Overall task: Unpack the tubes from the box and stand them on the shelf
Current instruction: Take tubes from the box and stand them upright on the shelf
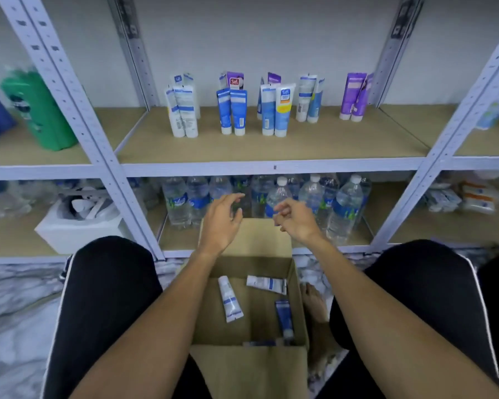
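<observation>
A white plastic tube with a blue band [229, 301] lies flat in the open brown cardboard box [248, 370]. Its long axis runs roughly away from the person, narrow cap end toward the shelf. A second white-and-blue tube [267, 284] lies crosswise just beyond it, and a dark blue tube [284, 318] lies along the right wall. The left hand [222, 218] and right hand [296, 220] hover empty over the far flap, fingers loosely curled. All three tubes lie below and behind them, the banded one on the left hand's side. Beyond, the tan-boarded metal shelf [329, 145] carries upright tubes [232, 110].
</observation>
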